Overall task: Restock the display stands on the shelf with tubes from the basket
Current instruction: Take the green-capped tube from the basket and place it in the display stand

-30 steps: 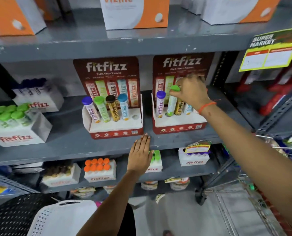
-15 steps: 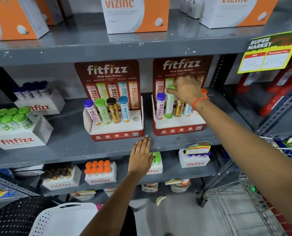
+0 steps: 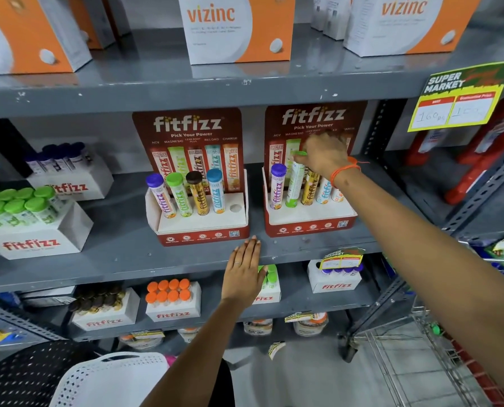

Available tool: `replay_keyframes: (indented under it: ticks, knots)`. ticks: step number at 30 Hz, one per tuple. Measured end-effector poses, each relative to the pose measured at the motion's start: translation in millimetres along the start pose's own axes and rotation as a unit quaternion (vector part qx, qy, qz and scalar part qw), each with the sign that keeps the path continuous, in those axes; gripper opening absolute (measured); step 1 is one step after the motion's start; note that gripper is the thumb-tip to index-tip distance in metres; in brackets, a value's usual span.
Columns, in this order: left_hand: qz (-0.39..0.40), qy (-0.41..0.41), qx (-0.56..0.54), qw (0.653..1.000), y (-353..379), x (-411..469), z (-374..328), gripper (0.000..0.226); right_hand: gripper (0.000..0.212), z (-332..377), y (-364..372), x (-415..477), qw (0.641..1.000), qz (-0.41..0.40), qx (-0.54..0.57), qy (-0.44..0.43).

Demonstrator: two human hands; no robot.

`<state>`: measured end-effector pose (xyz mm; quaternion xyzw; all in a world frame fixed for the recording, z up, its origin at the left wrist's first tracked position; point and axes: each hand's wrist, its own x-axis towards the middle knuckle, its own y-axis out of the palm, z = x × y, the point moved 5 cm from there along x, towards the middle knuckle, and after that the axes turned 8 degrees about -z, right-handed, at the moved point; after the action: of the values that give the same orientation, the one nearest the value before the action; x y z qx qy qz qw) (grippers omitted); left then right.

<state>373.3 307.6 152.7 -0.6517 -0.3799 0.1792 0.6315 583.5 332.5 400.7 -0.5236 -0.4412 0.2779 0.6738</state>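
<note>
Two red fitfizz display stands sit on the grey middle shelf (image 3: 98, 259). The left stand (image 3: 201, 227) holds several tubes and has one bare hole at its right end. In the right stand (image 3: 309, 221), my right hand (image 3: 324, 157) grips the cap of a green-capped tube (image 3: 295, 183) that stands in the second slot, between a purple-capped tube (image 3: 277, 186) and a gold one. My left hand (image 3: 245, 274) rests flat on the shelf's front edge, fingers apart, holding nothing. A white perforated basket (image 3: 109, 377) shows at the bottom left.
White fitfizz cartons of green-capped tubes (image 3: 30, 224) and dark-capped tubes stand at left. Orange vizinc boxes (image 3: 236, 27) fill the shelf above. More fitfizz cartons sit on the shelf below. A wire trolley (image 3: 421, 362) stands at lower right beside a yellow price tag (image 3: 456, 98).
My right hand has pushed the green-capped tube down into the right stand's second slot and still holds its cap. The left hand has stayed on the shelf edge.
</note>
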Motion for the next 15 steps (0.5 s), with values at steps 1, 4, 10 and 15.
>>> replay_keyframes:
  ticks: [1, 4, 10, 15]
  knots:
    - [0.001, 0.000, 0.000, 1.000, 0.2, 0.1, 0.1, 0.063, 0.043, 0.4, 0.6, -0.8, 1.000, -0.007, -0.001, -0.002]
    - [0.002, 0.001, -0.001, 1.000, 0.6, 0.2, -0.1, 0.063, 0.046, 1.4, 6.2, -6.4, 1.000, -0.001, -0.022, -0.003]
    - [0.003, 0.000, -0.007, 1.000, 0.0, -0.2, -0.1, 0.063, 0.046, 0.5, 9.3, -11.2, 1.000, 0.021, -0.007, 0.020]
    - [0.003, 0.001, -0.005, 1.000, -0.3, 0.0, -0.4, 0.064, 0.040, 6.6, 9.8, -7.7, 0.990, 0.118, 0.076, -0.021]
